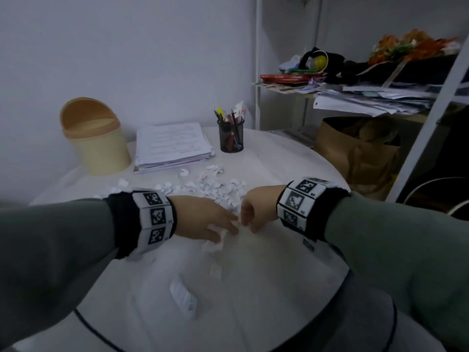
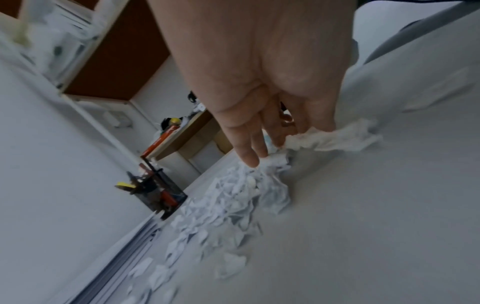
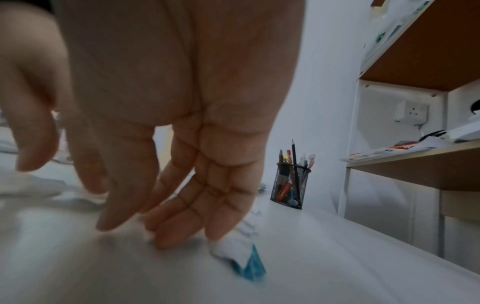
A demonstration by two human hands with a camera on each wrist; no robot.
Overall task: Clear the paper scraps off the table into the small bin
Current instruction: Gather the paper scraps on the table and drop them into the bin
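Note:
A spread of white paper scraps (image 1: 210, 186) (image 2: 228, 205) lies across the middle of the round white table (image 1: 279, 288). My left hand (image 1: 228, 227) (image 2: 262, 148) reaches in from the left with straight fingers, its tips touching the near end of the heap and a crumpled white wad (image 1: 215, 243) (image 2: 332, 139). My right hand (image 1: 250, 224) (image 3: 155, 226) faces it a little to the right, fingers straight and tips on the tabletop. A small scrap with a teal corner (image 3: 239, 259) lies by its little finger. The beige swing-lid bin (image 1: 94, 135) stands at the far left.
A stack of printed sheets (image 1: 172, 146) and a black mesh pen holder (image 1: 231, 135) stand behind the scraps. Two larger paper pieces (image 1: 182, 298) lie near the front edge. A cluttered shelf (image 1: 368, 97) and a brown paper bag (image 1: 355, 153) are at the right.

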